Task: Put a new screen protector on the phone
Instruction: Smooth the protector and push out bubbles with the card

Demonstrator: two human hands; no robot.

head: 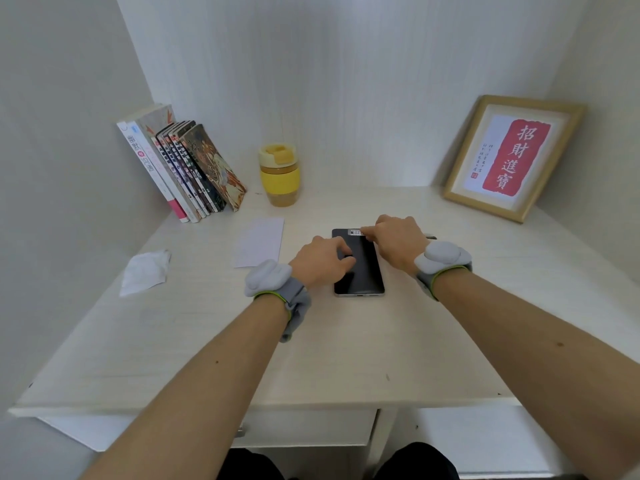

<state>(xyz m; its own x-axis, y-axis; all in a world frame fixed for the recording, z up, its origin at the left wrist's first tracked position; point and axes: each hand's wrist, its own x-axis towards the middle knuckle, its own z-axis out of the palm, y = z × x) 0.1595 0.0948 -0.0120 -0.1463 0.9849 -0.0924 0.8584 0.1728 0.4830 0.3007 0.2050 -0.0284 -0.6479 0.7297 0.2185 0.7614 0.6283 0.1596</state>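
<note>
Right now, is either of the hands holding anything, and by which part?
The right hand pinches the small white tab at the far end of the black phone. The left hand only presses on the screen.

A pale wood-grain desk [329,341] fills an alcove of white panelled walls [346,81], lit softly and evenly. A row of books [180,168] leans against the left wall at the back corner, with a yellow lidded cup [279,174] just beside it. A wood-framed picture with red calligraphy [512,157] leans in the right corner. A shallow drawer [304,427] sits under the desk's front edge.
</note>
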